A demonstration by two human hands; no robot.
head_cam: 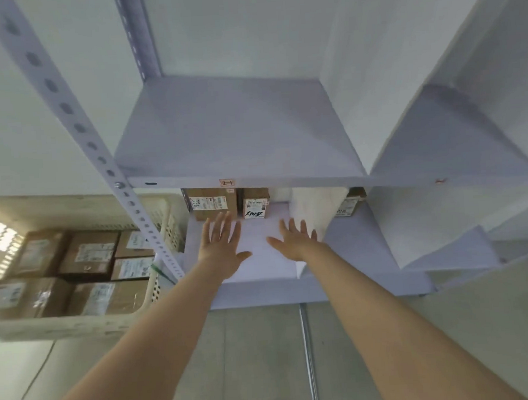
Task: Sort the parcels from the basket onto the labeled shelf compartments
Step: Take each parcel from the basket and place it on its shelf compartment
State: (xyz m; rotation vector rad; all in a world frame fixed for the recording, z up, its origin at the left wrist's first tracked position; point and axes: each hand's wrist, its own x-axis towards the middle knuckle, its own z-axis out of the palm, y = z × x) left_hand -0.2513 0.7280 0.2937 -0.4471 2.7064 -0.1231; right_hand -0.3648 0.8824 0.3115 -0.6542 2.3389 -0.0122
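Over lower shelf (357,253) | left hand (221,249), right hand (296,241): grips spread (empty) | parcels (215,202) seemingly untouched

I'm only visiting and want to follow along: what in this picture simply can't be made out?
Head view, shelf tag: too small to read.
Head view, right-hand parcel: mostly hidden by the white divider and the upper shelf.
Head view, basket: cut off by the left edge; the labels on its parcels are blurred.
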